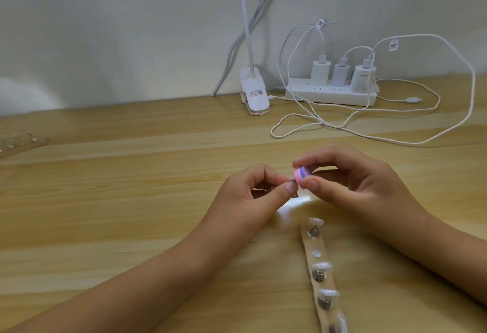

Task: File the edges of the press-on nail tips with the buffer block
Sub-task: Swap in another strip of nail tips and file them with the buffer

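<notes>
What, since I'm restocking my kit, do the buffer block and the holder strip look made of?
Buffer block: likely foam, matte, in pink, white and purple layers. Holder strip: pale wood or card, matte; flat tan face, too blurred to settle.

Power strip (332, 94): white, lying on the wooden table (131, 174) against the wall (118, 29).
Chargers (341, 72): three white ones, upright and side by side in the power strip.
Cables (413, 100): white, looping from the chargers onto the table in front and right of the power strip.
Clip lamp (254, 94): white, just left of the power strip, neck rising.
</notes>
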`<state>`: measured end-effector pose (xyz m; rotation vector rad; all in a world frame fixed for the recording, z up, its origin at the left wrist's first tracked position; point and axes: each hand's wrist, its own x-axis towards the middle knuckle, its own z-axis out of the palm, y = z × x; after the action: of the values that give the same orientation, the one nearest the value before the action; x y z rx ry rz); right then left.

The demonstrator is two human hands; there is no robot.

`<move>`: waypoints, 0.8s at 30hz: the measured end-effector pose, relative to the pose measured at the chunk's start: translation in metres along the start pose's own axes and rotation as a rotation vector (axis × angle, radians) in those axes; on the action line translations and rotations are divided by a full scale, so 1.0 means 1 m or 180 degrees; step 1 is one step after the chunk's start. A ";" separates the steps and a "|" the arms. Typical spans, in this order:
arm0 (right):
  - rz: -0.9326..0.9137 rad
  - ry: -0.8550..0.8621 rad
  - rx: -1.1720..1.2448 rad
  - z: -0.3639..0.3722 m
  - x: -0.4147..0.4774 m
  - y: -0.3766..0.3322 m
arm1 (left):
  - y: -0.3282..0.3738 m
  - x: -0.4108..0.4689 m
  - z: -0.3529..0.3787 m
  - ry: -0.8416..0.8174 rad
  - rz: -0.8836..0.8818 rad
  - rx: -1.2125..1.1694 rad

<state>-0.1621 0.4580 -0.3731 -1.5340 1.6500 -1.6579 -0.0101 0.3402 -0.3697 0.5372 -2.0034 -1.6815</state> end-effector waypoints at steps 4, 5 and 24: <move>-0.0195 -0.0107 -0.0082 -0.001 -0.001 0.000 | 0.001 0.000 0.001 -0.0002 0.0028 -0.0001; -0.0286 -0.0136 -0.0152 0.000 -0.001 -0.001 | 0.001 -0.001 0.001 -0.0010 0.0039 0.0011; 0.0027 -0.0030 -0.0211 -0.002 0.002 0.002 | 0.005 -0.003 0.000 -0.0025 0.0035 -0.0074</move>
<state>-0.1649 0.4569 -0.3733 -1.5608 1.7203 -1.6043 -0.0079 0.3428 -0.3649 0.5112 -1.9861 -1.7008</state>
